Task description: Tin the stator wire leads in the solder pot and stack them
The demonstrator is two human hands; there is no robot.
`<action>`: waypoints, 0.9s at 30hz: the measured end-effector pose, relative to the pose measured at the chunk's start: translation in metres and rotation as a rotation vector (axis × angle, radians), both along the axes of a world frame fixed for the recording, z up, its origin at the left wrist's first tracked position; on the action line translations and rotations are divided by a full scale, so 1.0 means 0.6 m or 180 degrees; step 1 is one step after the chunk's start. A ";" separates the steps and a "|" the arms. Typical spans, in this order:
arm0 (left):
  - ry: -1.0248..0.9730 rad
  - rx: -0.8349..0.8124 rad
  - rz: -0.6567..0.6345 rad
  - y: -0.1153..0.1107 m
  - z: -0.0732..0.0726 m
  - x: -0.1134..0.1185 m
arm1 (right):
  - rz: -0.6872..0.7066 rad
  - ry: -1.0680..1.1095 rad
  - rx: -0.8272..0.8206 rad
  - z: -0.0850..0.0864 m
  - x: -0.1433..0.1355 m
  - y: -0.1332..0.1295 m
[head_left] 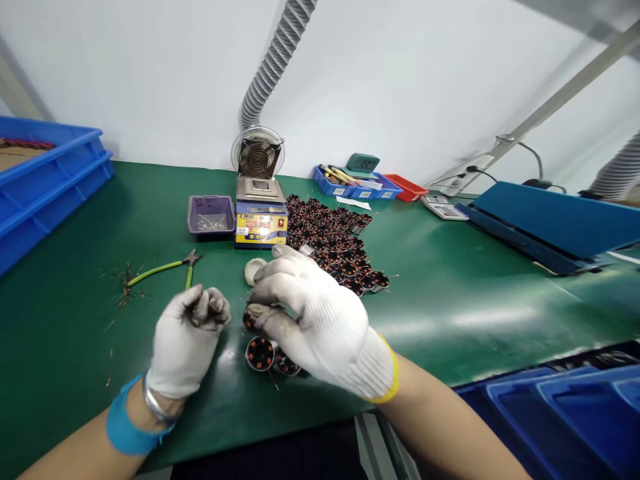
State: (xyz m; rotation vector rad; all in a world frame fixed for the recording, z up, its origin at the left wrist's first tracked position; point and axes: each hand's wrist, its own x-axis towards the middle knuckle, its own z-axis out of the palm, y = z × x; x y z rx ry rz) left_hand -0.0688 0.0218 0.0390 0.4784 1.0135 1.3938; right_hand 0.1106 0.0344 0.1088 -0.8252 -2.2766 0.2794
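My right hand (320, 313), in a white knit glove, has its darkened fingertips closed on a copper-wound motor stator (250, 320), mostly hidden by the fingers. Just below it, two more wound stators (260, 354) stand side by side on the green table, one partly under my palm. My left hand (187, 340), gloved too, hovers to the left with its fingers curled in; whether anything small sits in them is hidden. A small round white container (254, 271) lies beyond my right fingertips. Green-handled cutters (170, 267) rest above my left hand.
A solder pot (261, 220) with a lit display stands at the back under a fume hose (280, 53). Beside it are a purple tray (211, 230) of thin pins and many packed stators (330, 240). Blue crates (45, 180) flank the left; wire scraps (127, 287) lie near the cutters.
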 end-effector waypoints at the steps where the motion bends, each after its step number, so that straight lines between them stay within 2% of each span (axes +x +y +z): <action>1: -0.0185 -0.0159 -0.0097 0.002 0.001 -0.002 | 0.0068 -0.0029 0.0074 0.008 -0.004 -0.002; 2: -0.0394 -0.0316 -0.0346 0.004 0.002 -0.003 | 0.0112 -0.0015 0.0073 0.014 -0.007 -0.003; 4: -0.0719 -0.0441 -0.1152 0.002 0.001 -0.002 | 0.0109 0.0115 -0.0072 0.018 -0.012 -0.002; 6: -0.0801 -0.0193 -0.1890 -0.005 -0.003 0.003 | 0.0042 0.0248 -0.0281 0.013 -0.013 0.004; 7: -0.0773 0.0005 -0.2030 -0.009 -0.006 0.005 | 0.0022 0.0300 -0.0382 0.008 -0.013 0.007; 9: -0.0587 0.0296 -0.1919 -0.016 -0.009 0.009 | -0.0042 0.0564 -0.0577 -0.004 -0.006 0.010; 11: -0.0324 0.0376 -0.1483 -0.019 -0.010 0.011 | -0.0241 0.1221 -0.0769 -0.016 0.006 0.008; 13: -0.0101 0.0353 -0.1012 -0.018 -0.009 0.013 | -0.0655 0.2039 -0.0865 -0.029 0.022 0.000; 14: -0.0002 0.0362 -0.0814 -0.017 -0.008 0.014 | -0.0875 0.2191 -0.0924 -0.036 0.027 -0.007; 16: 0.0183 0.0454 -0.0588 -0.016 -0.007 0.020 | -0.1181 0.1723 -0.1109 -0.056 0.031 -0.025; 19: 0.0398 0.0749 -0.0579 -0.022 -0.013 0.032 | -0.1125 0.0480 -0.1143 -0.095 0.013 -0.051; 23: 0.0760 0.1224 -0.0615 -0.038 -0.026 0.041 | -0.0977 0.0447 -0.0382 -0.135 -0.009 -0.065; 25: 0.1250 0.1370 -0.0609 -0.040 -0.028 0.035 | -0.0944 0.0420 -0.0107 -0.141 -0.006 -0.065; 27: 0.2005 0.1399 -0.0659 -0.038 -0.026 0.024 | -0.0869 0.0293 0.0100 -0.139 0.004 -0.064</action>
